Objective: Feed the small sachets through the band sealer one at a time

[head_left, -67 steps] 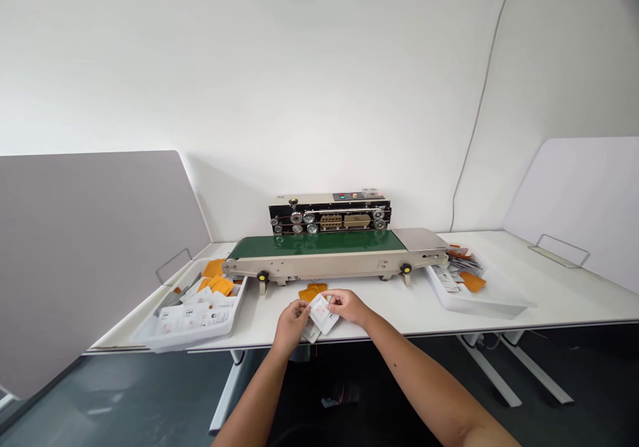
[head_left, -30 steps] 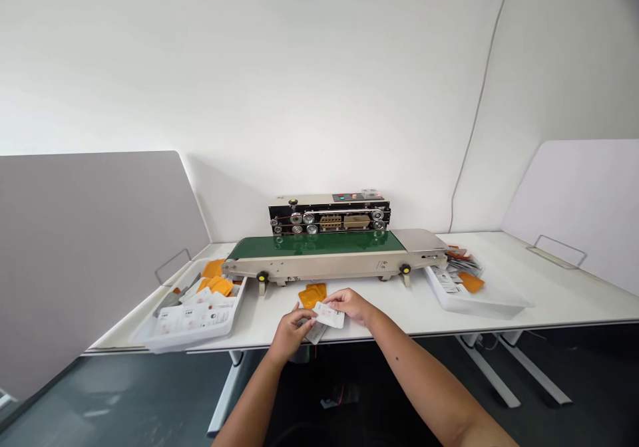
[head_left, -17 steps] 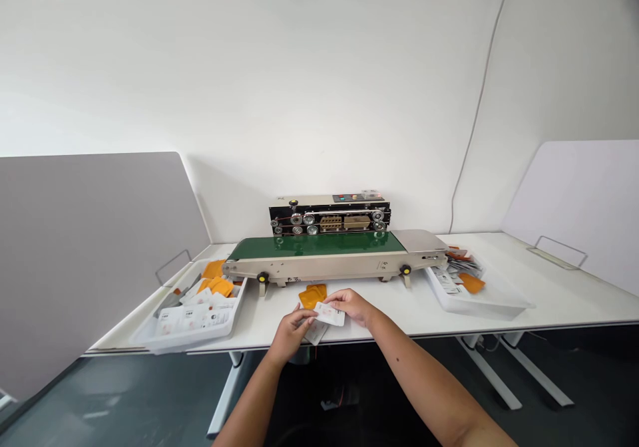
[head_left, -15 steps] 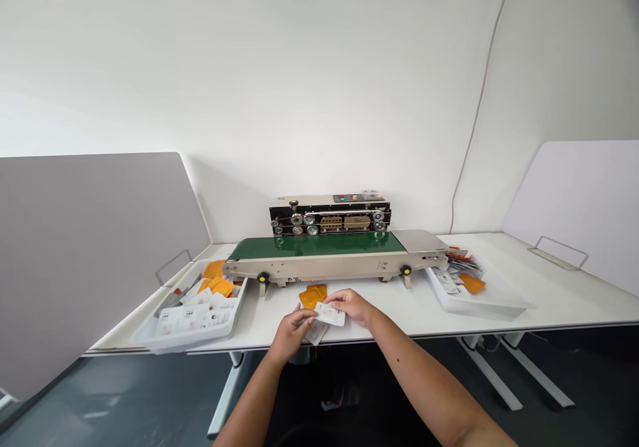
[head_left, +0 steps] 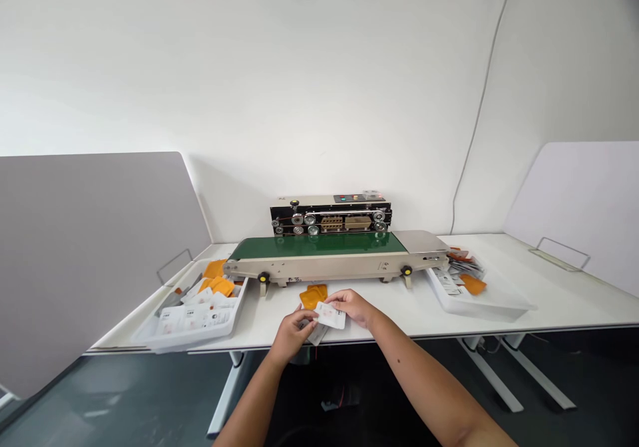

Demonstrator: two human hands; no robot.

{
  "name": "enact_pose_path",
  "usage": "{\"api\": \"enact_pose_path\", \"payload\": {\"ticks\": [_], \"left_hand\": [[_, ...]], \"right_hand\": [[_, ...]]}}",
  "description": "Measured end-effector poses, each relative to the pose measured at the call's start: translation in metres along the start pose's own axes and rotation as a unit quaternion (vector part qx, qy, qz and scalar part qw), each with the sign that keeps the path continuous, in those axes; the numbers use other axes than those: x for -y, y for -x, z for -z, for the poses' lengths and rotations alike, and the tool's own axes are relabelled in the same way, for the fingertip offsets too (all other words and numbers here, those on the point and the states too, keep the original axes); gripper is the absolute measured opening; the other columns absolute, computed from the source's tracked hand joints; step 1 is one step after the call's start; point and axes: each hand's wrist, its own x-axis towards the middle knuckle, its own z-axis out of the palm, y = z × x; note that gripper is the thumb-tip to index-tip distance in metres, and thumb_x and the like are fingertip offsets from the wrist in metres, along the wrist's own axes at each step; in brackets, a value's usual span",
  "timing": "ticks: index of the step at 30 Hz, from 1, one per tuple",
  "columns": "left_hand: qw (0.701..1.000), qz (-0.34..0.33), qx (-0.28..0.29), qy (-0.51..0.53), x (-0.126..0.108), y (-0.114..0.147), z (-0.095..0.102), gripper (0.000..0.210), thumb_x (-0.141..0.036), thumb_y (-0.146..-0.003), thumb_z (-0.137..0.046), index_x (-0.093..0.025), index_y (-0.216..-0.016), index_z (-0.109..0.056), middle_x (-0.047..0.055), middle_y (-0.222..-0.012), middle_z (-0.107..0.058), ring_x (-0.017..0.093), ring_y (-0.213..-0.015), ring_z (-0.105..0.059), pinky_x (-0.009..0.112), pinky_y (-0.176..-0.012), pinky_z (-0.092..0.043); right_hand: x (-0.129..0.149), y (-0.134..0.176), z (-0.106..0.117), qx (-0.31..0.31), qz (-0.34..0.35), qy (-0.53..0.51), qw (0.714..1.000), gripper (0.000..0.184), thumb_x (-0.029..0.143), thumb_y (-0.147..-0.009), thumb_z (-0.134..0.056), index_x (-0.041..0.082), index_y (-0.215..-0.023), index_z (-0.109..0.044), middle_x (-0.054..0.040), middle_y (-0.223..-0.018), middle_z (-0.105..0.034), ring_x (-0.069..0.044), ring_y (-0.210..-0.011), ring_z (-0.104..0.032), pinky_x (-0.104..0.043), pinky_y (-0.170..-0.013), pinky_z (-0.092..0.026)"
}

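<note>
Between my two hands, over the table's front edge, a small white printed packet (head_left: pixel 330 315) is held with its face up. My right hand (head_left: pixel 353 306) grips its upper right side with fingers and thumb. At its left end, my left hand (head_left: pixel 291 334) pinches the edge between thumb and fingertips. Another packet (head_left: pixel 318 334), whitish-grey, lies partly hidden beneath the held one, near my left thumb. Just behind my hands rest several orange packets (head_left: pixel 313 295) in a small overlapping pile on the table.
A band sealing machine (head_left: pixel 334 217) with a green conveyor belt (head_left: pixel 319 245) stands behind my hands. The left plastic tray (head_left: pixel 227 329) holds white and orange packets; the right tray (head_left: pixel 499 307) holds more. Grey partition panels (head_left: pixel 100 247) flank the white table (head_left: pixel 389 314).
The white packet has tilted slightly, its right end dipping a little. Both hands keep their hold, nearly in the same place.
</note>
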Motion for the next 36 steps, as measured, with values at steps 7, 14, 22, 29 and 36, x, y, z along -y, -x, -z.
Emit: {"api": "enact_pose_path", "payload": {"ticks": [7, 14, 22, 29, 36], "left_hand": [[0.999, 0.010, -0.039, 0.009, 0.003, 0.000, -0.001, 0.017, -0.034, -0.077, -0.075, -0.021, -0.089, -0.073, 0.001, -0.084, -0.073, 0.019, -0.080, -0.069, 0.041, -0.107, -0.045], [0.985, 0.065, -0.121, 0.106, 0.008, -0.002, -0.003, 0.028, -0.044, -0.074, -0.076, -0.018, -0.086, -0.073, 0.006, -0.088, -0.074, 0.023, -0.086, -0.068, 0.030, -0.081, -0.054], [0.971, 0.103, -0.106, 0.190, 0.006, -0.005, -0.002, 0.038, -0.051, -0.070, -0.081, -0.016, -0.083, -0.072, 0.006, -0.083, -0.074, 0.021, -0.078, -0.068, 0.029, -0.072, -0.054], [0.987, 0.084, -0.080, 0.115, 0.006, -0.003, -0.003, 0.030, -0.047, -0.080, -0.073, -0.019, -0.089, -0.077, 0.008, -0.095, -0.077, 0.025, -0.092, -0.070, 0.032, -0.084, -0.054], [0.992, 0.072, -0.068, 0.072, 0.002, -0.002, -0.003, 0.027, -0.045, -0.081, -0.071, -0.020, -0.089, -0.078, 0.007, -0.095, -0.077, 0.026, -0.093, -0.070, 0.035, -0.089, -0.053]], "right_hand": [[0.009, 0.007, -0.002, 0.062, 0.011, -0.006, 0.998, 0.056, 0.045, -0.067, -0.087, 0.016, -0.114, -0.074, -0.0095, -0.103, -0.073, -0.022, -0.091, -0.067, -0.036, -0.086, -0.050], [0.013, 0.009, -0.002, 0.082, 0.026, -0.030, 0.996, 0.058, 0.044, -0.067, -0.088, 0.018, -0.118, -0.073, -0.0102, -0.110, -0.072, -0.020, -0.091, -0.066, -0.032, -0.081, -0.049], [0.013, 0.012, 0.000, 0.065, 0.021, -0.067, 0.995, 0.052, 0.046, -0.060, -0.092, 0.013, -0.098, -0.079, -0.0056, -0.074, -0.071, -0.013, -0.062, -0.059, -0.029, -0.065, -0.046], [0.011, 0.006, 0.003, -0.036, 0.017, -0.126, 0.991, 0.049, 0.047, -0.067, -0.087, 0.015, -0.101, -0.075, -0.0067, -0.083, -0.072, -0.016, -0.073, -0.066, -0.027, -0.065, -0.045], [-0.004, -0.006, 0.004, -0.088, 0.001, -0.104, 0.991, 0.050, 0.042, -0.054, -0.093, 0.013, -0.089, -0.071, -0.0038, -0.075, -0.070, -0.017, -0.070, -0.065, -0.030, -0.067, -0.047]]}}
